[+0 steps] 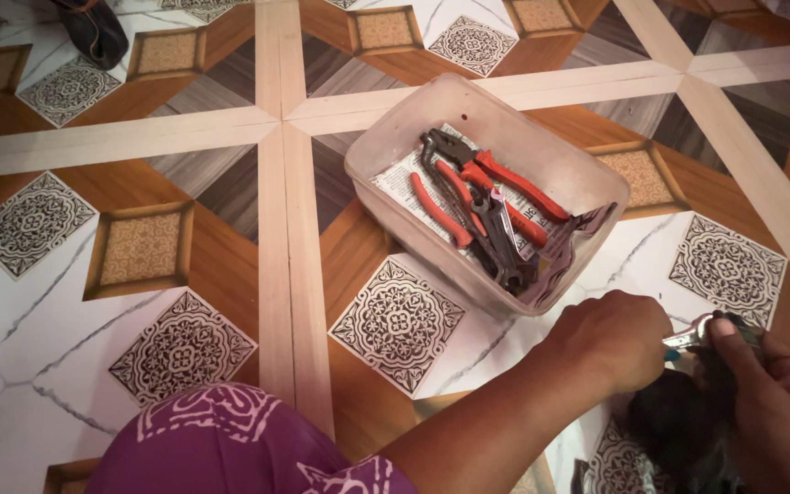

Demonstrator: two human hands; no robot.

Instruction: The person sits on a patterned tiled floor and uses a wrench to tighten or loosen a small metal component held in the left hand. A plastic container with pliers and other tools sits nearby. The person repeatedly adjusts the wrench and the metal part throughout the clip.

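Head view, looking down at a patterned tile floor (185, 265). Left hand (610, 340) at lower right, clenched into a fist around a small metal tool (690, 337), shiny tip poking out toward the right. Right hand (774, 402) just beside it, fingers curled over the tool's far end and over a dark bundle (678, 430) lying on the floor beneath; hard to tell what the bundle is, too dark and partly cut off by the frame edge. Hands close together, almost touching at the tool. Just above the left hand, a clear plastic tub (386, 146) lined with printed paper (395, 183), holding red-handled pliers (482, 183) and a grey wrench (500, 238), piled across each other. Tub's near corner close to the left knuckles, not touching. Purple printed cloth (249, 444) over a knee at the bottom edge. Dark bag (93, 32) far off at top left, well apart from everything else.
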